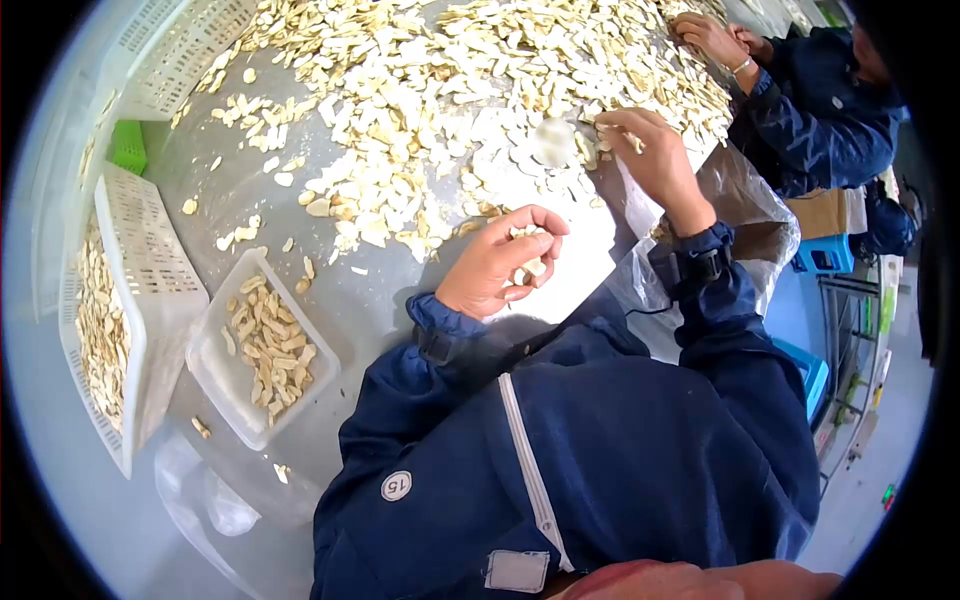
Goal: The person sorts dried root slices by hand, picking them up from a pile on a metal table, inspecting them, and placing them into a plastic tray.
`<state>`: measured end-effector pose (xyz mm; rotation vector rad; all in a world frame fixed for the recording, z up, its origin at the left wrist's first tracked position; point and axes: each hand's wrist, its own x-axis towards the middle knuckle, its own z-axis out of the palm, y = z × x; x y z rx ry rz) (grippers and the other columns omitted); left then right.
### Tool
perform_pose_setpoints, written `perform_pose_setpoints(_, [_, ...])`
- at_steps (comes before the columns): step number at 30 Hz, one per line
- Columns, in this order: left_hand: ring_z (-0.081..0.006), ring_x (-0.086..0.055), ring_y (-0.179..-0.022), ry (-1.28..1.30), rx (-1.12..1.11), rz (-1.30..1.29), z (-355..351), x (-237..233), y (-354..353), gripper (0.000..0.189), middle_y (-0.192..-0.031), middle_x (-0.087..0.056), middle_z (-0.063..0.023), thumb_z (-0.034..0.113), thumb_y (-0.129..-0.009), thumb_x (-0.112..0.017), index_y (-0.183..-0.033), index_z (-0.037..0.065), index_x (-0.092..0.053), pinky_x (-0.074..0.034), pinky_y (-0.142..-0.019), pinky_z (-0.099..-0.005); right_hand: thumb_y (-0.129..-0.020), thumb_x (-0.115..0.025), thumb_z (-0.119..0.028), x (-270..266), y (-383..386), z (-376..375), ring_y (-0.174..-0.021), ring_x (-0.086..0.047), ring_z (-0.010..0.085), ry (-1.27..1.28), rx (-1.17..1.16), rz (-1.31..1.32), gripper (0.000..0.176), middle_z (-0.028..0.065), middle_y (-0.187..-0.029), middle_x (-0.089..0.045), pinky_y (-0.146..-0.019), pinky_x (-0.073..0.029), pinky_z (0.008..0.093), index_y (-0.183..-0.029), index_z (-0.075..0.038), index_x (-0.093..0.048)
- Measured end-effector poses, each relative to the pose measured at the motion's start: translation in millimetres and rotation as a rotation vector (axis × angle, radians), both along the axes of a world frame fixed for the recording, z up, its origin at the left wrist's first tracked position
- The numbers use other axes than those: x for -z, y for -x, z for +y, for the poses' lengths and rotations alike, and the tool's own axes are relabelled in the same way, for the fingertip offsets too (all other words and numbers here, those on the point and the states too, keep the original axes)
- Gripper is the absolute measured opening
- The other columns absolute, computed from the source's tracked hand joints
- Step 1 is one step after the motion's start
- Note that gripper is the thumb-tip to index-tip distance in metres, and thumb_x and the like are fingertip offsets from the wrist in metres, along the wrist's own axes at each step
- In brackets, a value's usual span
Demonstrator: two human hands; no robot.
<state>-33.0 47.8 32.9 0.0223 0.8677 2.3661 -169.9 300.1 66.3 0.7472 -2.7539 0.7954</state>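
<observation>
Pale, dried-looking slices with some brown edges (390, 130) lie heaped over the grey metal table (200, 150). My left hand (503, 262) is curled round a small bunch of these slices (528, 266), close in front of my body at the near edge of the heap. Further right, my right hand (655, 160) reaches over the right side of the heap, its fingers apart and their tips just above the slices. A bright white patch (560, 255) of table surface shows between my hands.
A white tub (325, 375) of browner slices stands at the left, beside a perforated white basket (165, 300) of slices. Another perforated basket (190, 55) is behind. A clear plastic bag (745, 195) hangs at the right edge, near another person's hand (710, 38).
</observation>
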Motion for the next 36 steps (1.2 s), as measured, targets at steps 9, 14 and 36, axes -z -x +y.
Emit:
perform_pose_setpoints(9, [-0.0099,-0.064,-0.074,0.082,0.033,-0.010,-2.3,-4.0,-0.5,0.015,-0.099,-0.064,-0.0071,0.011,-0.104,-0.054,-0.114,0.001,-0.060,-0.034,-0.043,-0.0174,-0.095,-0.065,-0.018,12.3,11.3,-28.2,-0.089,-0.071,0.0344,-0.084,0.022,0.106,0.022,0.0119,-0.098,-0.075,-0.081,-0.057,0.0424,-0.114,-0.014,-0.076])
perform_pose_setpoints(14, [-0.0097,-0.063,-0.072,0.068,0.071,-0.002,-1.8,-1.6,0.4,0.014,-0.099,-0.064,-0.0073,0.010,-0.105,-0.053,-0.113,0.002,-0.060,-0.034,-0.043,-0.0169,-0.094,-0.066,-0.016,13.4,16.3,5.4,-0.100,-0.068,0.0342,-0.228,0.125,0.341,0.025,0.0119,-0.106,-0.074,-0.086,-0.056,0.0431,-0.117,-0.013,-0.076])
perform_pose_setpoints(36, [-0.0077,-0.062,-0.070,0.488,0.335,0.515,2.0,-2.7,-0.8,0.019,-0.090,-0.067,-0.0043,0.013,-0.106,-0.051,-0.115,0.003,-0.063,-0.033,-0.045,-0.0209,-0.101,-0.066,-0.012,-58.3,-66.3,-156.8,-0.102,-0.073,0.0251,0.528,-0.828,-0.617,0.041,0.0150,-0.123,-0.073,-0.090,-0.058,0.0347,-0.141,-0.007,-0.063])
